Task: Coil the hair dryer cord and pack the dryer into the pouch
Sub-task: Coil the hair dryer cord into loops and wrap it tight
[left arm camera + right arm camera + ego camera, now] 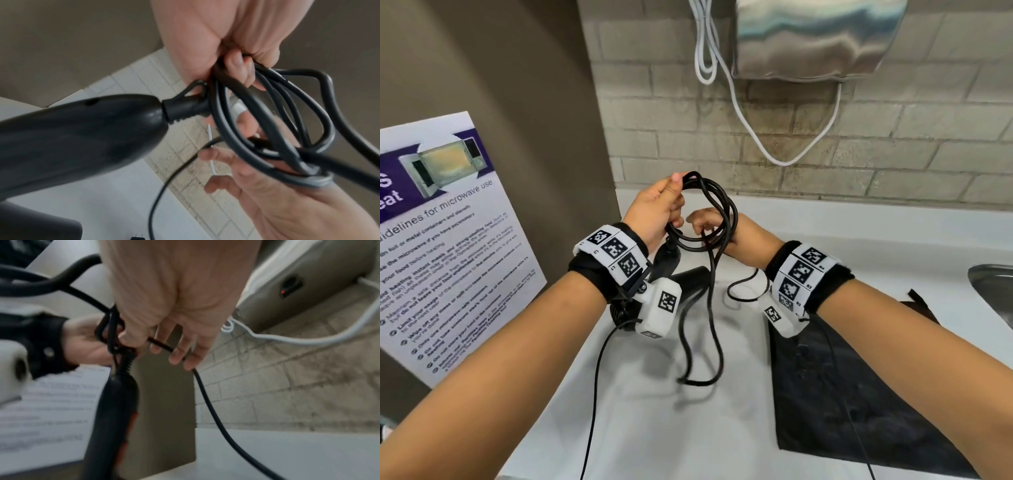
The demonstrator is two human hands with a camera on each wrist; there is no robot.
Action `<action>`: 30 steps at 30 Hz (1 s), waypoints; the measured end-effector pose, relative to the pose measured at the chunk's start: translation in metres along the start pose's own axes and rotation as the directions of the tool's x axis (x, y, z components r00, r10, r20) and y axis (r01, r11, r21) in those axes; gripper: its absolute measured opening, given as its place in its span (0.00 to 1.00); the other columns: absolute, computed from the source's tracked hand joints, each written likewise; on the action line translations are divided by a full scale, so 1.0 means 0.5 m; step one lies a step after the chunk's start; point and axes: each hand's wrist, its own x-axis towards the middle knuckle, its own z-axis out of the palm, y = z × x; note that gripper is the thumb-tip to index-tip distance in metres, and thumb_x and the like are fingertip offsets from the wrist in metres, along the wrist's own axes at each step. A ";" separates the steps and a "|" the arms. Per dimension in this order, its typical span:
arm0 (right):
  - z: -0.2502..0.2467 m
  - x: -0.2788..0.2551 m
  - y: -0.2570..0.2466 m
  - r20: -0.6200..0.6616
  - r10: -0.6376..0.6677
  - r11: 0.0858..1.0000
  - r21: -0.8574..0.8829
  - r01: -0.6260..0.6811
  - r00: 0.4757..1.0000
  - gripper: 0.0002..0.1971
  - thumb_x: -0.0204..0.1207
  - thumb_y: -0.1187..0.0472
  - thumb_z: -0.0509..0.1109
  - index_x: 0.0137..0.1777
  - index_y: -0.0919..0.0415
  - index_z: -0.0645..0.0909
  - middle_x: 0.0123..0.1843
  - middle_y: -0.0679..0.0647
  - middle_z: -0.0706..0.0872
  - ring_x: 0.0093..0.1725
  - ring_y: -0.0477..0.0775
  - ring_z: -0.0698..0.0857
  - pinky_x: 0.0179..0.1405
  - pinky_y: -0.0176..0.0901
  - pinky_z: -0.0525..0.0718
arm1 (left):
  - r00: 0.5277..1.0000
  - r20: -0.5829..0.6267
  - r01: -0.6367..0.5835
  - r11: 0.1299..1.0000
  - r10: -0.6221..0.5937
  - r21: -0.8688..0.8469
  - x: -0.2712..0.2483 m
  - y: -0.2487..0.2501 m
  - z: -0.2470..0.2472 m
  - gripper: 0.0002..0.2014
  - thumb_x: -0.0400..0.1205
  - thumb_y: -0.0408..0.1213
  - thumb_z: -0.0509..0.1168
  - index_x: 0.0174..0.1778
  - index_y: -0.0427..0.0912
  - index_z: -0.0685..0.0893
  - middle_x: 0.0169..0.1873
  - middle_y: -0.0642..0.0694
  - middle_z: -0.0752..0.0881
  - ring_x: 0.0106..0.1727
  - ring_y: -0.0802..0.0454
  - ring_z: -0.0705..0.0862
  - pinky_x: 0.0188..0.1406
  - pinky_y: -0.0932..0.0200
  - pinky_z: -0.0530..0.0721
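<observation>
My left hand (pixel 657 209) grips several loops of the black cord (pixel 724 209) above the white counter. The black hair dryer (pixel 688 281) hangs by its cord end just below that hand, handle up. My right hand (pixel 705 222) reaches through the coil from the right, and a strand of cord (pixel 207 400) runs under its curled fingers (pixel 180 356). In the left wrist view the left fingers (pixel 238 68) clamp the loops next to the dryer handle (pixel 82 138). A loose length of cord dangles down to the counter. The flat black pouch (pixel 842 394) lies at the right.
A microwave guidelines poster (pixel 448 240) leans at the left. A steel wall unit (pixel 808 37) with a white cable (pixel 756 137) hangs on the tiled wall behind. A sink rim (pixel 993 284) shows at far right. The white counter (pixel 654 438) stretches towards me.
</observation>
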 end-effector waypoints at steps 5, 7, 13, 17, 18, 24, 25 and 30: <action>-0.062 -0.020 0.042 -0.263 0.215 0.956 -0.138 -0.257 0.941 0.10 0.78 0.69 0.63 0.55 0.65 0.84 0.47 0.55 0.88 0.44 0.47 0.83 0.49 0.30 0.73 | 0.999 0.004 0.034 0.998 -0.034 0.045 -0.012 0.008 0.007 0.12 0.86 0.44 0.55 0.47 0.43 0.81 0.16 0.59 0.62 0.18 0.62 0.59 0.20 0.69 0.62; -0.085 -0.035 0.080 -0.366 0.372 0.888 -0.125 -0.442 0.853 0.12 0.80 0.65 0.62 0.60 0.65 0.82 0.54 0.63 0.87 0.52 0.58 0.84 0.55 0.40 0.76 | 0.999 0.003 0.048 0.998 -0.048 0.047 -0.014 0.014 0.006 0.13 0.86 0.44 0.55 0.46 0.45 0.83 0.16 0.59 0.62 0.17 0.62 0.59 0.20 0.69 0.61; -0.168 -0.128 0.190 -0.428 0.712 0.516 -0.219 -0.828 0.557 0.12 0.79 0.71 0.60 0.56 0.72 0.83 0.59 0.70 0.84 0.60 0.68 0.81 0.59 0.46 0.75 | 0.999 -0.014 0.051 0.998 -0.050 0.038 -0.022 0.019 -0.010 0.14 0.86 0.44 0.54 0.45 0.46 0.84 0.15 0.59 0.60 0.17 0.62 0.57 0.18 0.69 0.60; -0.160 -0.165 0.200 -0.368 0.801 0.375 -0.305 -0.876 0.471 0.13 0.81 0.68 0.59 0.57 0.71 0.83 0.59 0.69 0.84 0.59 0.68 0.81 0.60 0.51 0.80 | 1.000 0.016 0.017 0.995 -0.019 0.094 -0.023 0.011 0.001 0.14 0.86 0.43 0.54 0.46 0.47 0.84 0.16 0.59 0.60 0.18 0.62 0.57 0.20 0.69 0.61; -0.149 -0.166 0.197 -0.325 0.829 0.341 -0.350 -0.873 0.454 0.14 0.81 0.66 0.58 0.59 0.70 0.82 0.60 0.68 0.84 0.60 0.67 0.81 0.60 0.51 0.80 | 1.000 0.007 0.011 0.995 -0.012 0.099 -0.022 0.010 0.005 0.14 0.86 0.43 0.54 0.46 0.47 0.84 0.16 0.60 0.60 0.18 0.62 0.58 0.19 0.70 0.61; -0.107 -0.145 0.131 -0.194 0.889 0.234 -0.586 -0.776 0.414 0.24 0.75 0.58 0.61 0.73 0.56 0.69 0.70 0.60 0.76 0.69 0.64 0.73 0.64 0.53 0.74 | 0.997 -0.074 -0.013 0.996 0.019 0.088 -0.011 0.010 0.003 0.13 0.87 0.43 0.53 0.47 0.47 0.83 0.15 0.60 0.62 0.17 0.63 0.59 0.18 0.70 0.61; -0.101 -0.136 0.115 -0.187 0.882 0.228 -0.634 -0.739 0.432 0.30 0.73 0.54 0.63 0.77 0.51 0.61 0.74 0.58 0.71 0.73 0.65 0.67 0.67 0.57 0.69 | 0.997 -0.077 -0.013 0.996 0.020 0.087 -0.010 0.009 0.002 0.13 0.87 0.43 0.53 0.47 0.47 0.83 0.15 0.60 0.63 0.17 0.62 0.59 0.18 0.70 0.61; -0.066 -0.071 0.031 -0.029 0.509 0.746 -0.484 -0.458 0.860 0.34 0.78 0.51 0.63 0.80 0.43 0.52 0.81 0.51 0.61 0.81 0.57 0.55 0.76 0.69 0.48 | 0.997 -0.070 -0.016 0.996 0.022 0.083 -0.010 0.007 0.005 0.13 0.87 0.43 0.53 0.48 0.47 0.83 0.15 0.60 0.63 0.17 0.62 0.59 0.19 0.69 0.61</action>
